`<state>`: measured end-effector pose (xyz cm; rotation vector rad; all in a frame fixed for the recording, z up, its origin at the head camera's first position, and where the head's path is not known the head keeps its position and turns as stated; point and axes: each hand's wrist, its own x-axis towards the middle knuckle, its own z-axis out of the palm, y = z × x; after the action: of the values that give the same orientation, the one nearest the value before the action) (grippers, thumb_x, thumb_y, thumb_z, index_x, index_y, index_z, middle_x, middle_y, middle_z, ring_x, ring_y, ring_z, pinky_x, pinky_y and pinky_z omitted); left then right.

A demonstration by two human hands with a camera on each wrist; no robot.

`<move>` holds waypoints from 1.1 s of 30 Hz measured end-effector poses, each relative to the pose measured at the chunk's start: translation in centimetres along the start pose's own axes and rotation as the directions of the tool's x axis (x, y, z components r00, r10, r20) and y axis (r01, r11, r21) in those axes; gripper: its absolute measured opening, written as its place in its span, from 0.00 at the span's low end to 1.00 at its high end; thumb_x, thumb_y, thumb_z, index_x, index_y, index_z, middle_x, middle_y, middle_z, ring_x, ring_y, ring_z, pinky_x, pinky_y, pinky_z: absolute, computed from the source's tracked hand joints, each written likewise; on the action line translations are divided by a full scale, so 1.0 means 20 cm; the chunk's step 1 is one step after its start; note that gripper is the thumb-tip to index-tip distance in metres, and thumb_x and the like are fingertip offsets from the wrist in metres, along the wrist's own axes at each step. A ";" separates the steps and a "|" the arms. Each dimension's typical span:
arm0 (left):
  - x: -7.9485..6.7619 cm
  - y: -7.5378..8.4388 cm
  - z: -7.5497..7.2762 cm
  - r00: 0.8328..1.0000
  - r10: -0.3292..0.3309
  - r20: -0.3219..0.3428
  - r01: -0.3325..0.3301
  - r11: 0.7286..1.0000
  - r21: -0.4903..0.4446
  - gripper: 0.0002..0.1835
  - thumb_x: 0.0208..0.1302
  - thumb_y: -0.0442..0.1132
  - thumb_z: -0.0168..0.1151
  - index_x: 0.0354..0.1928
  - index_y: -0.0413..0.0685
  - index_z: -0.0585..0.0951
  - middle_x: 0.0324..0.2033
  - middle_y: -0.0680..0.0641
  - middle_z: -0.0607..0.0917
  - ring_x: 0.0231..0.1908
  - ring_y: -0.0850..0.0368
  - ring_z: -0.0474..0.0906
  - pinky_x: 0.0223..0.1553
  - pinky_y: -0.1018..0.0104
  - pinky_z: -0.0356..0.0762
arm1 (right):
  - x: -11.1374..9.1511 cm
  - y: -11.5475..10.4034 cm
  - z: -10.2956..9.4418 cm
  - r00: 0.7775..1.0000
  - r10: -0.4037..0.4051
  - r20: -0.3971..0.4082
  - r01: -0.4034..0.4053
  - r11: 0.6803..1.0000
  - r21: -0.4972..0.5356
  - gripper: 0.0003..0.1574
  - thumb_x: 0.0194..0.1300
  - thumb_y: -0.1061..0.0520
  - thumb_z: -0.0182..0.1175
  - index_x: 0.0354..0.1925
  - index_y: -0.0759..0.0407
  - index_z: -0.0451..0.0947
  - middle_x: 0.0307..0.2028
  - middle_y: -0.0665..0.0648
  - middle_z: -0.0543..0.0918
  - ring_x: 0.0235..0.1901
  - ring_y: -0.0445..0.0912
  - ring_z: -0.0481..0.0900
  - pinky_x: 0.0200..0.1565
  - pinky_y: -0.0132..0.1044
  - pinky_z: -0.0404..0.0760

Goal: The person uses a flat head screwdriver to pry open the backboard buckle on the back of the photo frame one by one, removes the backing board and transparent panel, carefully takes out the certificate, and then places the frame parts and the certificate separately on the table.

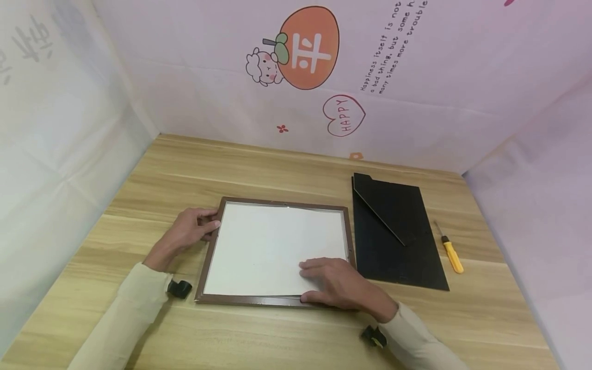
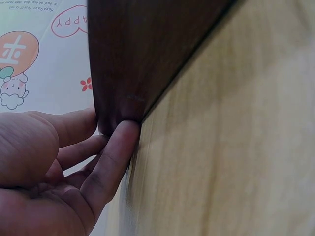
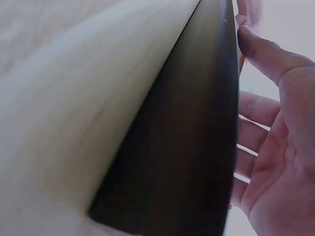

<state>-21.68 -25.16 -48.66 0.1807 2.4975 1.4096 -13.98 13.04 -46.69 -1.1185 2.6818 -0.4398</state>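
Note:
A brown picture frame (image 1: 259, 300) lies on the wooden table with a white sheet (image 1: 268, 246) inside its border. My left hand (image 1: 189, 228) grips the frame's left side near the far corner; in the left wrist view, the thumb is at the upper edge and a finger (image 2: 115, 152) presses the outer side. Over the near right part of the sheet lies my right hand (image 1: 337, 282), fingers extended on the white surface and thumb by the near border. In the right wrist view, the frame's side (image 3: 182, 123) hides the fingertips of the right hand (image 3: 275, 147).
To the right of the frame lies a black backing board (image 1: 388, 246) with a stand leg (image 1: 379, 216) on it. Beyond that rests a yellow-handled screwdriver (image 1: 453, 255). Printed cloth walls (image 1: 222, 92) enclose the wooden table (image 1: 259, 334) at the back and sides.

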 end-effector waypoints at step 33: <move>0.00 0.00 0.01 1.000 -0.013 -0.010 0.013 1.000 0.000 0.27 0.72 0.33 0.56 0.69 0.31 0.65 0.53 0.29 0.77 0.41 0.49 0.84 0.38 0.68 0.86 | 0.04 -0.09 0.03 0.947 -0.225 -0.227 0.144 0.934 -0.326 0.05 0.55 0.60 0.68 0.33 0.51 0.86 0.29 0.46 0.88 0.20 0.34 0.77 0.23 0.29 0.78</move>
<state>-21.64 -25.04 -48.65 0.1573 2.5017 1.4092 -13.13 11.22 -46.74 -1.5082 2.9593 -0.2148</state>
